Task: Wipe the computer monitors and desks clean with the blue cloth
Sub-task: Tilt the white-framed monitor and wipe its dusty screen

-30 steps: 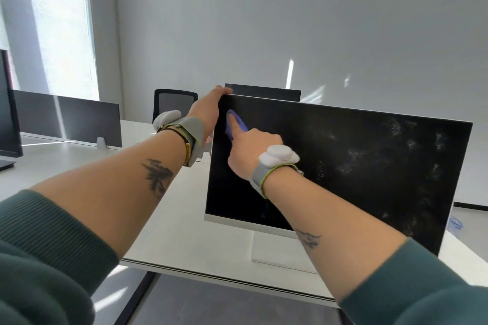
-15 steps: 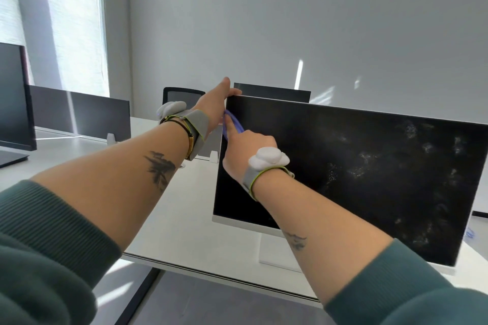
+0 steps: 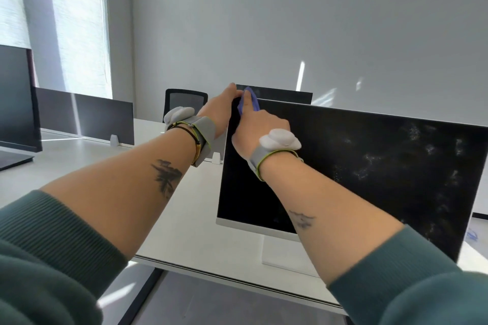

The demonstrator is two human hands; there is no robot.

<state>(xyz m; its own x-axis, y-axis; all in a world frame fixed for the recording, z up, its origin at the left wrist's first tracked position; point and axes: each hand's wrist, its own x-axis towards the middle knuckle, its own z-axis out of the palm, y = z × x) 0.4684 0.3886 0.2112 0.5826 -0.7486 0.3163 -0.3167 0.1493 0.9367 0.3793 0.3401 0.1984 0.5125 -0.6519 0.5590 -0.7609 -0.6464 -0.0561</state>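
Blue cloth (image 3: 252,101): at monitor (image 3: 356,171) top-left corner, pressed there by right hand (image 3: 260,126), which grips it.
Left hand (image 3: 221,111): grasps that corner's edge.
Monitor: smudged glass stretches right of cloth.

Blue cloth (image 3: 250,101) under right hand (image 3: 260,128) at monitor (image 3: 369,166) corner

No readable text, label, brand, number or sign appeared anywhere in the frame, not even on the monitor (image 3: 369,166).

Daylight is pouring through the blinds (image 3: 76,21) at left (streaks hitting the wall (image 3: 301,74)), brightening the bench (image 3: 79,166); edges are bowing.
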